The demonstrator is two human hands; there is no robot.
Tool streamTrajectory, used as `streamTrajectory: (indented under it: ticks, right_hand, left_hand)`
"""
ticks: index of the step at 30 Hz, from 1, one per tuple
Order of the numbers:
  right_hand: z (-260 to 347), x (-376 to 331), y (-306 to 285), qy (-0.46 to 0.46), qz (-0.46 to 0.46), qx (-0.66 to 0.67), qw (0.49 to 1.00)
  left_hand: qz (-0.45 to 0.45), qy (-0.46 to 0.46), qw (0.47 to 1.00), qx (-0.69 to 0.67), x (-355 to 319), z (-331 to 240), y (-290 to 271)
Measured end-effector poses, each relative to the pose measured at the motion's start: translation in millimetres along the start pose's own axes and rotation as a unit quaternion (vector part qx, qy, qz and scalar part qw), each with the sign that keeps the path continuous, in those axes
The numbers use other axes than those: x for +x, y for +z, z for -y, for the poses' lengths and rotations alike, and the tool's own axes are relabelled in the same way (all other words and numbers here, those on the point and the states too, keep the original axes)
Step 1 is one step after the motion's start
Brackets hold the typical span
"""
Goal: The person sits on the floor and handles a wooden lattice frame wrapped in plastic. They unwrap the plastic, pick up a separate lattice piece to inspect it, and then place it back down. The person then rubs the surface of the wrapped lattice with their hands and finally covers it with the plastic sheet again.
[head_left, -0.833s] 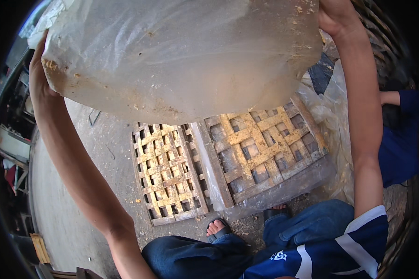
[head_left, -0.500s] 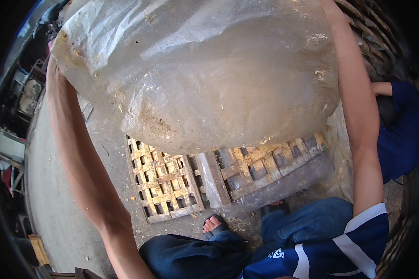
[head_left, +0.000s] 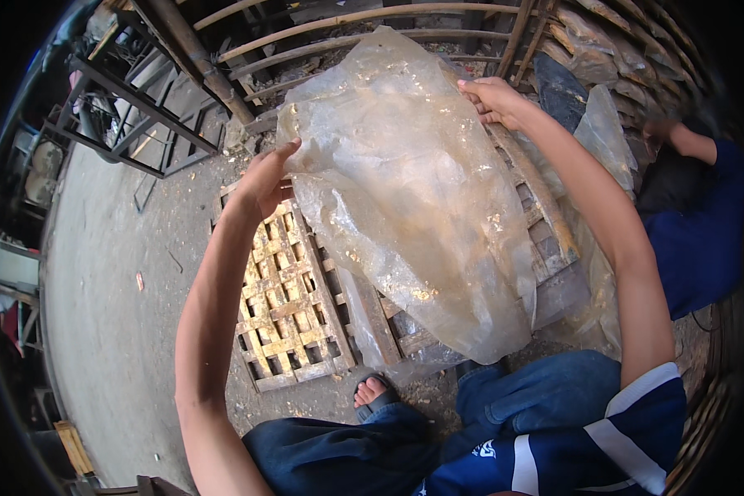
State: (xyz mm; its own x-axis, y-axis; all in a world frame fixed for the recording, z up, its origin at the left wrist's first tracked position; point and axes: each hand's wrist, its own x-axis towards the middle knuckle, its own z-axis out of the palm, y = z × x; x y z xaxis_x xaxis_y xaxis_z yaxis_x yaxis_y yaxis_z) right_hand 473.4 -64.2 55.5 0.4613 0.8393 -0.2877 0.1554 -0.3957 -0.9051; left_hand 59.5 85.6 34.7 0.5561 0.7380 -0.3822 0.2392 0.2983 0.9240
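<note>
A large, cloudy plastic sheet [head_left: 413,190], crumpled and flecked with yellowish crumbs, hangs slackly between my two hands over wooden lattice racks. My left hand [head_left: 266,175] is closed on its left edge, thumb on top. At the far right edge my right hand [head_left: 494,101] pinches the sheet between thumb and fingers. Under the sheet to the left lies a slatted lattice rack [head_left: 293,326] coated with yellow residue. A second rack [head_left: 546,240] is mostly hidden beneath the plastic, its right side showing.
Another person in a dark blue shirt [head_left: 694,227] crouches at the right, beside more plastic sheeting [head_left: 605,136]. Stacked racks [head_left: 620,50] rise at the far right. Bamboo rails [head_left: 372,18] run along the back. A dark metal frame [head_left: 132,124] stands far left on the concrete floor [head_left: 124,273].
Both hands have come down and closer together. The sheet, held high and spread wide before, now droops lower over the racks, and the rails and metal frame behind have come into view.
</note>
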Motion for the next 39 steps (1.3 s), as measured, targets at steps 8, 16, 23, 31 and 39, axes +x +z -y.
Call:
streamTrajectory:
  ticks: [8,16,23,31,39]
  right_hand:
    - [-19.9,-13.3,2.3,-0.107,-0.059,-0.058,0.991]
    - [-29.9,-9.2,-16.7,-0.074,-0.057,-0.029,0.995]
    - [-31.0,3.5,-17.4,-0.152,-0.098,-0.079,0.980]
    - [-31.8,18.3,-19.9,-0.117,-0.084,0.016,0.989]
    - [-46.8,20.9,-18.2,-0.097,-0.064,-0.043,0.992]
  left_hand:
    - [-0.045,-0.025,0.998,-0.047,-38.9,12.8,33.9]
    - [0.045,-0.058,0.995,-0.067,-85.1,6.6,56.2]
    - [0.240,-0.016,0.970,-0.034,-140.2,2.7,85.5]
    - [0.378,-0.147,0.901,-0.157,-172.8,23.2,103.7]
    - [0.471,-0.320,0.802,0.179,-182.6,28.0,106.9]
